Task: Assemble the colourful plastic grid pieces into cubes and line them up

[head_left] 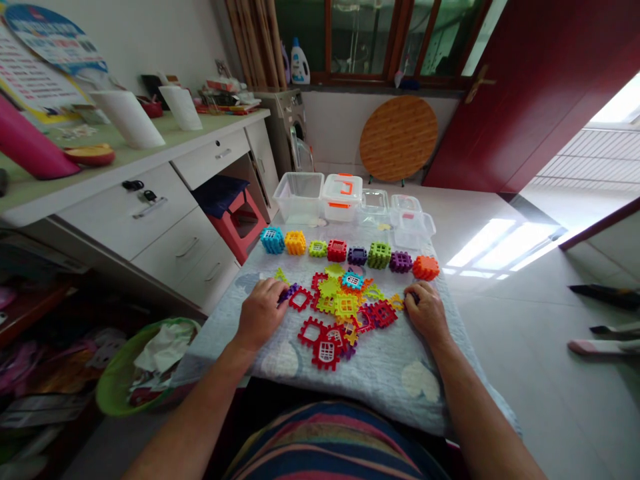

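Note:
My left hand (261, 312) rests at the left of the loose pile, its fingers closed on a purple notched plastic building piece (289, 293). On the pile's other side, the fingers of my right hand (426, 310) are curled closed; a small dark bit shows at their tips, its kind unclear. Between them lie loose notched pieces: a red frame (301, 299), a yellow square (346, 305), a blue square (353, 280) and a red lattice square (327, 353). Behind runs a row of colour-sorted stacks, from a blue stack (273, 241) to an orange stack (426, 268).
Clear plastic boxes stand at the table's far edge, among them an open box (300, 197) and a lidded box with orange clips (343, 208). A patterned cloth (220, 340) covers the table. Left are a drawer desk (170, 247), a stool (240, 220) and a green bin (113, 380).

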`<state>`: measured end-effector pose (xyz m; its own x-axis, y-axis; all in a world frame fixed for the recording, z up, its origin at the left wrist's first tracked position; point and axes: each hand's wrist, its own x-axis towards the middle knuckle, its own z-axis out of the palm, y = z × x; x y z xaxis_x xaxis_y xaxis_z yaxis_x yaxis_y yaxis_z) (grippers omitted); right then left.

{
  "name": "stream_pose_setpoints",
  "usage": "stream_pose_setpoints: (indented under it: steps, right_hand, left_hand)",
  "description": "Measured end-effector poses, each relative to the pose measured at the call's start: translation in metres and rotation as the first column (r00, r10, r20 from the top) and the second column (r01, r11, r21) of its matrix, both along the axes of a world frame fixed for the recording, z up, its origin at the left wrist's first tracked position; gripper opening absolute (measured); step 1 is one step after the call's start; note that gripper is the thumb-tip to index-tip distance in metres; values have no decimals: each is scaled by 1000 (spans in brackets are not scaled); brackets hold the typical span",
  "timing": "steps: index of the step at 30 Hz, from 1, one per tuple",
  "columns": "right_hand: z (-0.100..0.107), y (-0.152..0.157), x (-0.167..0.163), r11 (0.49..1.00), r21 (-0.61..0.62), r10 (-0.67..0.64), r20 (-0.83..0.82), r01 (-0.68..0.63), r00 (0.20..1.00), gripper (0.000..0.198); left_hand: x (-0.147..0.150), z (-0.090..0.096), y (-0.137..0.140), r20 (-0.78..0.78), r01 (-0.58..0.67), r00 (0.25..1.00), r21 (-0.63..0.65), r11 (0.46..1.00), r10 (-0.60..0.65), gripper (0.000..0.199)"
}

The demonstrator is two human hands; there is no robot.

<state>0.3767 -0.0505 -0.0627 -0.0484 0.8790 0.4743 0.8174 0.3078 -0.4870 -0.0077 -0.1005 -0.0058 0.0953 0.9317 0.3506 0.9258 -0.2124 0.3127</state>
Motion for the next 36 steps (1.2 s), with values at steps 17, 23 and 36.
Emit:
stream_pose_setpoints:
  steps: [17,23,36]
  right_hand:
    - [2,-1,-1,1000,-5,1,5,-1,1000,14]
    - [0,-1,0,1000,-23,-12,12,12,1000,14]
    - [1,-1,-1,1000,-22,1,3,-1,1000,15]
  left_hand:
    - [-30,5,29,31,285,952,-462,840,-306,73]
    - [-32,24,47,112,412,897,-566,714,-428,64]
    - [-19,29,38,-77,310,934,-314,897,-350,38]
